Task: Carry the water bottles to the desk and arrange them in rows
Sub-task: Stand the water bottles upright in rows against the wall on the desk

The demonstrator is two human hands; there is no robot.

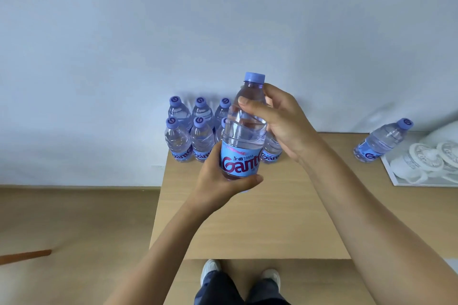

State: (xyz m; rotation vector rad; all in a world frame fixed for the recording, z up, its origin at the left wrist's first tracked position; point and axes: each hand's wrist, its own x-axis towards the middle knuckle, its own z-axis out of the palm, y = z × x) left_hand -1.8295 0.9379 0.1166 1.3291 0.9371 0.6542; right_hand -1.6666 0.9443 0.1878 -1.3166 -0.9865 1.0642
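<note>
Two hands hold one water bottle upright above the worktop. Left hand: grip closed around the labelled base. Right hand: grip closed around the clear shoulder below the cap. Grouped bottles stand in two rows at the worktop's far edge against the wall. A single bottle stands well apart to the right, beside a white tray.
</note>
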